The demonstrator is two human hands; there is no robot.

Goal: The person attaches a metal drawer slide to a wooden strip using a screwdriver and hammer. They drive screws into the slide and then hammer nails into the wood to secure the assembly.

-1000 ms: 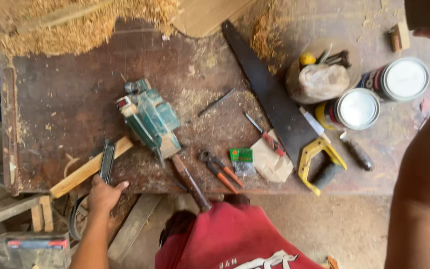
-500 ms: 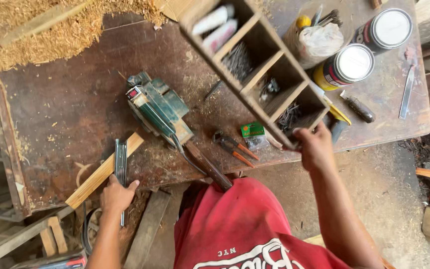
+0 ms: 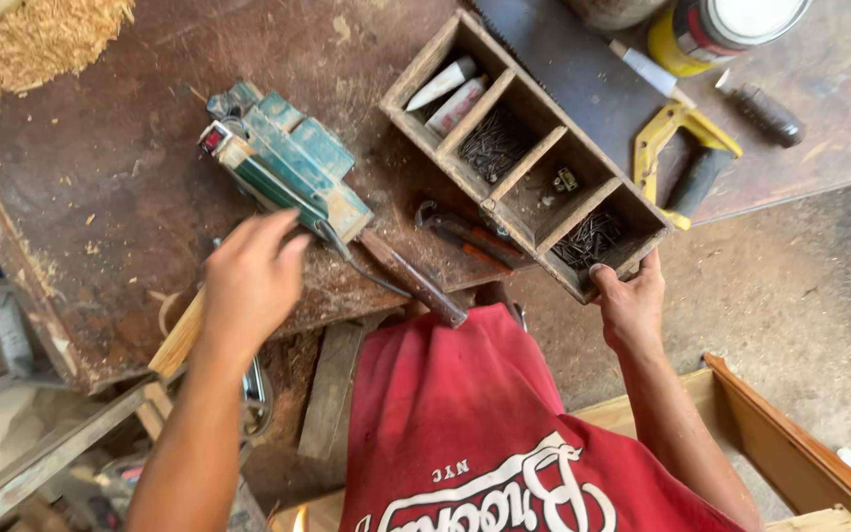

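We see a long wooden tray (image 3: 529,158), worn and dark, lying slantwise across the near edge of the workbench (image 3: 100,197), its near end overhanging the edge. Thin slats divide it into four compartments: the farthest holds two pale tubes, the next a dark heap of nails, the third a small metal fitting, the nearest another clump of nails. Our right hand (image 3: 630,303) grips the tray's near end wall, fingers hooked over the rim. Our left hand (image 3: 250,281) hovers, fingers spread, just beside a green power planer (image 3: 283,163) that sits on the bench top, its black cord trailing toward the edge.
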